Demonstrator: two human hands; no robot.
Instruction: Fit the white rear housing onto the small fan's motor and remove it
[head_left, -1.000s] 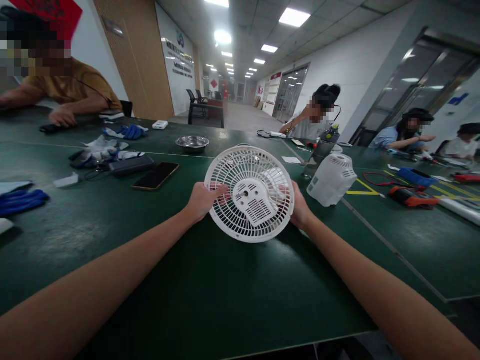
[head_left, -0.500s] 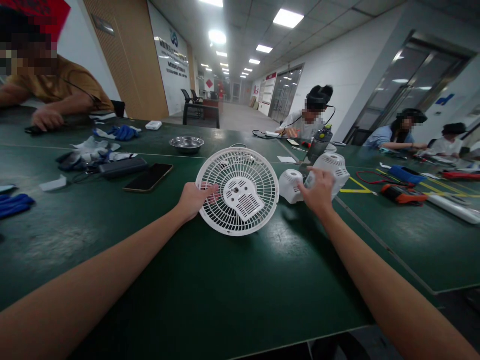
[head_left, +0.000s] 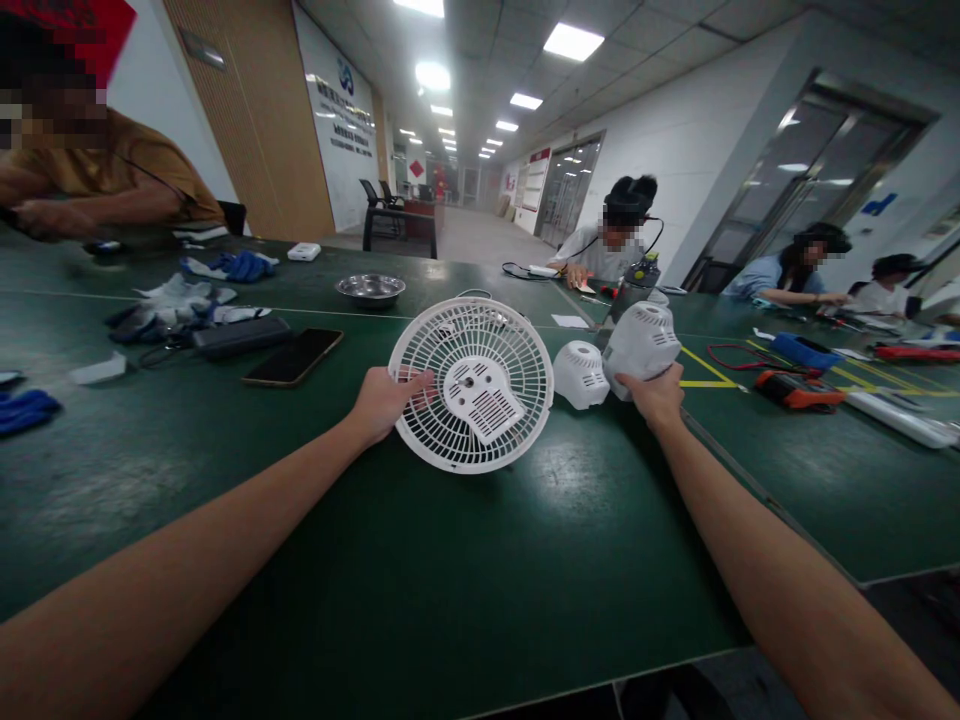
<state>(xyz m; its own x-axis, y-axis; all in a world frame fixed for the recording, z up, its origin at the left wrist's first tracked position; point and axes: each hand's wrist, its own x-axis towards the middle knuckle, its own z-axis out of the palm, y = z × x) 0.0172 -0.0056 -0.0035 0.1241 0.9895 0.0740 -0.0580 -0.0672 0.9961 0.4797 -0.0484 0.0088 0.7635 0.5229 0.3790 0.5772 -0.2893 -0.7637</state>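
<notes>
My left hand (head_left: pixel 386 405) grips the left rim of a round white fan grille (head_left: pixel 420 340), thumb over its slats. The grille is tilted up to face me, with a vented plate (head_left: pixel 487 400) at its centre. On the right, my right hand (head_left: pixel 656 392) is closed around the lower part of a white vented plastic housing (head_left: pixel 643 340), which leans at a tilt. Between the grille and that housing a smaller white vented housing (head_left: pixel 581 375) stands on the green table (head_left: pixel 465 580). Part of a dark bottle (head_left: pixel 637 285) shows behind the held housing.
A metal bowl (head_left: pixel 371 290) and a phone (head_left: pixel 294 357) lie to the left, with gloves (head_left: pixel 176 305) and a dark case (head_left: pixel 241 337) beyond. An orange multimeter (head_left: pixel 799 390) lies right. Co-workers sit around the table, one in a brown shirt (head_left: pixel 161 175).
My right hand has moved from above the smaller housing to the larger one and closed on its lower part. That housing has shifted left and tilted. The left hand still holds the grille.
</notes>
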